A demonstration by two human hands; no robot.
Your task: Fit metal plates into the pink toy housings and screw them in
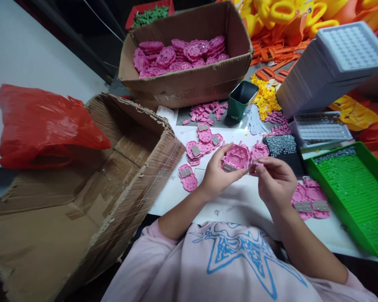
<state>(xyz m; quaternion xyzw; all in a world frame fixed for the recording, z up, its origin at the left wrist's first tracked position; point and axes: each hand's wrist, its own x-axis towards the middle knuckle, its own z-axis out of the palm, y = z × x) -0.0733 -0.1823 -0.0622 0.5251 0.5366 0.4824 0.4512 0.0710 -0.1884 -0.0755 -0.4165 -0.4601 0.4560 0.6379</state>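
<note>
Near the front edge of the table [236,203], our left hand [216,175] grasps a round pink piece [237,157], our right hand [275,183] pinches a small part [255,168] just beside it, and a green tray [349,188] lies at the right edge.

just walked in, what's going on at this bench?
The person's left hand holds a pink plastic part over a white sheet; the right hand pinches a small pink piece right beside it. More pink parts with metal plates lie on the sheet, a cardboard box behind holds many more, and a green tray of small metal bits sits at the right.
</note>
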